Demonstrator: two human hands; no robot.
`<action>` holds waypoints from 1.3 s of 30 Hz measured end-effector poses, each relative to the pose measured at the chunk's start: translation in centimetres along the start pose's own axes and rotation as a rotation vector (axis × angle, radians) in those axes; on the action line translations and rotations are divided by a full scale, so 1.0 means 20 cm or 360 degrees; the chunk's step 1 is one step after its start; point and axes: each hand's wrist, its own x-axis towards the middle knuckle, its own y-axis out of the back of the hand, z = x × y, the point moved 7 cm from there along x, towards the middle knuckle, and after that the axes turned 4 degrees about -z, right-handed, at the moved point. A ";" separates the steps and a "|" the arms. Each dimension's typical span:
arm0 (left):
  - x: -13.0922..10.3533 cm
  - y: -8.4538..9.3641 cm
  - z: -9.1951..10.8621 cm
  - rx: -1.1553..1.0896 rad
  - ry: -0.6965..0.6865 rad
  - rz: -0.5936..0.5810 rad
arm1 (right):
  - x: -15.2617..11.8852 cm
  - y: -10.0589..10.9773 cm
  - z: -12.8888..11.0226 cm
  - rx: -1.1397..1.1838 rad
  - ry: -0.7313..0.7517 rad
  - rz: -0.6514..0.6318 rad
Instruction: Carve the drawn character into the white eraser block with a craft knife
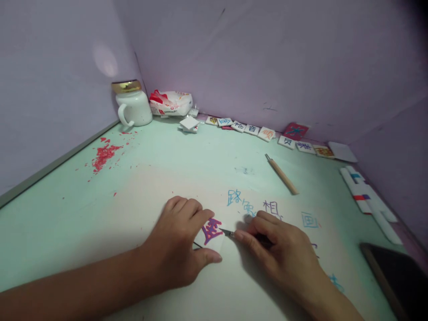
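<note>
A small white square (218, 243) lies on the table, bearing a purple and red written character (211, 230). My left hand (182, 243) grips this square between its thumb at the near side and its fingers at the far side. In my right hand (281, 249) is a craft knife (227, 232), held like a pen. Its pointed blade meets the right edge of the coloured character. Most of the knife's handle is hidden by my fingers. A thin dark line shows beside the square, close to my left thumb.
Red shavings (105, 155) are scattered at the left. A lidded white mug (135, 107), a tissue pack (172, 103) and character tiles (252, 129) line the wall. A wooden-handled carving tool (282, 176) lies beyond my right hand. White markers (359, 191) and a dark device (396, 276) lie right.
</note>
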 end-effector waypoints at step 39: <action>0.03 0.02 0.06 -0.0037 -0.0145 -0.0065 | 0.03 0.03 0.00 0.0002 0.0143 -0.0094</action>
